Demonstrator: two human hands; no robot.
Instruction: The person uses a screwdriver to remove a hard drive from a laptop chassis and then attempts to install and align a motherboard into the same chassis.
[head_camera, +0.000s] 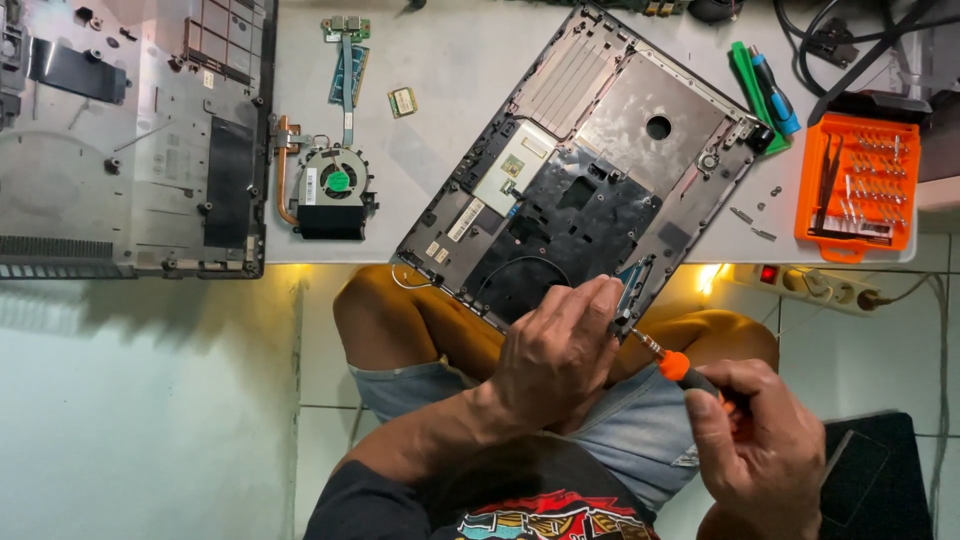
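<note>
An opened laptop chassis (600, 160) lies tilted across the white table's near edge, its inner side up. My left hand (555, 350) grips its near corner, fingers curled over the rim beside a small metal bracket. My right hand (760, 450) holds an orange-and-black precision screwdriver (680, 368). The screwdriver tip touches the chassis corner right beside my left fingertips.
A laptop bottom cover (130, 140) lies at the left. A cooling fan with copper pipe (330, 190), a ribbon board (347, 60) and a small chip (403, 100) sit mid-table. An orange bit case (858, 185), loose screws (760, 215), green and blue tools (765, 90) and a power strip (810, 285) are at the right.
</note>
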